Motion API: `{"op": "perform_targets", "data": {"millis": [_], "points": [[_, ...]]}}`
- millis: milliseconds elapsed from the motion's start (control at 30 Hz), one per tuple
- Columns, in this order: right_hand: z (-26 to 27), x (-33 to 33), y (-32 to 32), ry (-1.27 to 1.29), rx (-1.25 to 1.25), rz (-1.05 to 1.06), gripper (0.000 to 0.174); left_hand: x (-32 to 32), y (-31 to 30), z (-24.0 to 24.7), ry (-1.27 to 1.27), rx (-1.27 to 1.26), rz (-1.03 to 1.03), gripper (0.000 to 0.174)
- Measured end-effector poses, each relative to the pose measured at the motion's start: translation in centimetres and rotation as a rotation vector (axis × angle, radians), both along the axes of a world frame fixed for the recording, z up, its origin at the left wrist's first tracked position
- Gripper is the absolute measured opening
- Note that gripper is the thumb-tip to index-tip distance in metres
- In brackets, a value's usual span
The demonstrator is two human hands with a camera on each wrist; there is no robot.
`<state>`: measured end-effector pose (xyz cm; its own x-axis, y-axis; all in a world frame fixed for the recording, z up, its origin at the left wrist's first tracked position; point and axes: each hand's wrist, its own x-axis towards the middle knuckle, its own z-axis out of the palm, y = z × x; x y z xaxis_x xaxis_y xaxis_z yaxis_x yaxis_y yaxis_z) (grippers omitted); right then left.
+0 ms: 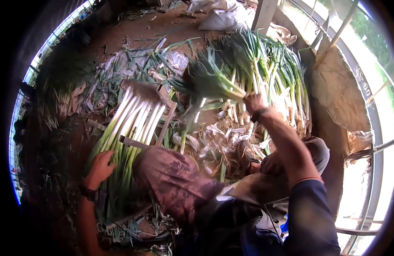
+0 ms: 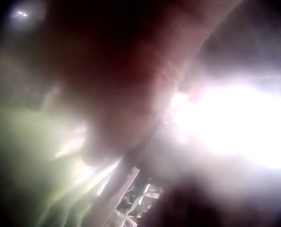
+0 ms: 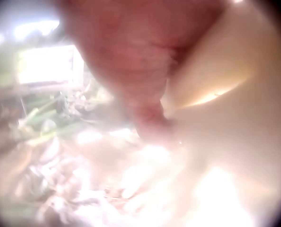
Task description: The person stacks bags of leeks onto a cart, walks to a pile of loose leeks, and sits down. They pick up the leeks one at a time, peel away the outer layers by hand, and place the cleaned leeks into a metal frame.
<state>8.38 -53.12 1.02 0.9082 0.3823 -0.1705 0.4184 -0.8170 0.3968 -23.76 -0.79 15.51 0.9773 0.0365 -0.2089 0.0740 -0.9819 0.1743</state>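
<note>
In the head view, long white-stemmed leeks (image 1: 133, 117) lie side by side in a low wooden frame (image 1: 168, 121) at the left. My left hand (image 1: 102, 167) rests on their green part, its fingers spread a little. Farther right, my right hand (image 1: 254, 103) grips a leek (image 1: 231, 88) by its pale stem, with its dark leaves pointing left. Just behind that hand stands a large pile of leeks (image 1: 286, 72). Both wrist views are blurred: the left wrist view shows the hand (image 2: 126, 90) over pale stems, the right one shows the hand (image 3: 135, 71) beside a pale stem (image 3: 216, 80).
Peeled skins and roots (image 1: 212, 145) litter the ground between my legs. Leaf scraps (image 1: 133, 59) lie behind the wooden frame. A white sack (image 1: 222, 16) sits at the back, near a post (image 1: 264, 16). A wall and metal bars run along the right.
</note>
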Motion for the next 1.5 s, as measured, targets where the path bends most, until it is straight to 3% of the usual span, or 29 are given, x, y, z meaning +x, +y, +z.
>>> {"op": "perform_targets", "data": {"millis": [67,133,200,267,333,400,533,600,633,667,700,733,800,833,867,900,933,1000,1033,1067,1100,1133,1167,1200,1233,1267,1333,1433,1500], "points": [[8.4,0.8,-0.1,-0.043,-0.182,-0.066,0.028,-2.1,-1.9,3.1,-0.075,-0.02,0.011,0.045],[11.0,3.8,-2.1,-0.317,-0.181,-0.047,0.019,-3.7,-4.2,5.8,-0.148,-0.045,0.02,0.045],[14.7,4.5,-4.1,-0.555,-0.143,0.149,0.014,-4.3,-7.0,7.9,-0.189,0.034,-0.007,0.045],[18.6,3.1,-4.9,-0.7,0.07,0.415,0.01,-3.6,-11.7,9.8,-0.21,-0.009,0.003,0.05],[22.9,0.0,-4.1,-0.715,-0.016,0.526,0.01,-0.7,-17.7,11.2,-0.175,-0.191,-0.043,0.052],[26.0,-2.0,-2.4,-0.632,-0.169,0.487,0.008,1.9,-23.4,11.3,-0.264,-0.274,-0.137,0.062],[32.1,-8.8,-1.4,-0.66,-0.172,0.665,0.016,9.3,-30.4,9.9,-0.501,-0.346,-0.288,0.114],[32.0,-9.2,-1.8,-1.017,0.151,1.037,0.006,12.5,-32.9,9.2,-0.767,-0.452,-0.362,0.111],[33.7,-11.9,-0.7,-0.778,0.046,0.815,0.008,13.3,-34.1,9.3,-0.762,-0.45,-0.366,0.111],[35.5,-14.9,0.5,-0.775,0.049,0.811,0.008,14.0,-35.3,9.4,-0.676,-0.715,-0.452,0.108],[37.1,-17.7,1.7,-0.674,-0.137,0.706,0.007,14.3,-36.4,9.3,-0.576,-0.979,-0.533,0.104],[38.2,-19.1,2.0,-0.565,-0.318,0.595,0.011,13.3,-37.4,9.1,-0.642,-0.971,-0.378,0.079],[38.9,-19.7,1.2,-0.614,-0.238,0.657,0.011,13.0,-37.5,8.5,-0.698,-1.053,-0.401,0.057],[39.4,-20.2,1.1,-0.642,-0.249,0.737,0.007,12.9,-37.5,8.3,-0.692,-1.058,-0.394,0.057],[39.5,-20.5,1.1,-0.671,-0.257,0.819,0.003,12.6,-37.3,8.2,-0.647,-1.181,-0.318,0.052],[39.0,-19.5,1.5,-0.829,-0.237,0.9,0.017,12.3,-37.1,8.3,-0.6,-1.297,-0.242,0.047],[38.4,-18.8,1.6,-0.829,-0.23,0.902,0.017,12.2,-36.4,8.5,-0.61,-1.268,-0.22,0.047],[36.8,-17.6,1.8,-1.118,0.377,1.105,0.036,12.0,-34.9,8.9,-0.597,-1.352,-0.199,0.046],[35.1,-17.3,2.3,-1.11,0.587,1.123,0.028,11.7,-34.0,9.2,-0.595,-1.348,-0.154,0.043],[33.6,-16.8,2.3,-1.17,0.696,1.206,0.034,11.3,-33.2,9.9,-0.596,-1.343,-0.112,0.04],[30.0,-18.2,2.4,-0.737,0.812,0.889,0.038,11.4,-32.4,10.0,-0.672,-1.34,-0.137,0.037],[26.8,-19.1,2.9,-0.5,0.882,0.79,0.045,11.5,-31.6,10.2,-0.744,-1.334,-0.163,0.034],[25.4,-20.5,3.2,0.028,0.685,0.564,0.053,12.1,-30.5,10.2,-0.704,-1.318,-0.145,0.031],[24.1,-21.1,3.8,0.262,0.554,0.489,0.055,12.5,-29.8,10.0,-0.725,-1.409,-0.142,0.033],[20.9,-21.0,4.4,0.273,0.599,0.495,0.056,12.8,-29.1,10.1,-0.731,-1.428,-0.133,0.035],[19.4,-21.1,4.7,0.267,0.704,0.54,0.035,12.8,-28.6,10.1,-0.737,-1.449,-0.122,0.037],[15.5,-19.9,5.7,0.2,0.636,0.607,0.012,12.3,-28.2,10.7,-0.74,-1.475,-0.099,0.04],[12.9,-21.0,5.4,0.354,0.525,0.711,0.02,11.8,-26.4,11.4,-0.822,-1.377,-0.037,0.031],[11.4,-23.5,3.2,0.204,0.563,0.925,0.019,11.8,-25.1,11.7,-0.839,-1.385,-0.037,0.03]]}}
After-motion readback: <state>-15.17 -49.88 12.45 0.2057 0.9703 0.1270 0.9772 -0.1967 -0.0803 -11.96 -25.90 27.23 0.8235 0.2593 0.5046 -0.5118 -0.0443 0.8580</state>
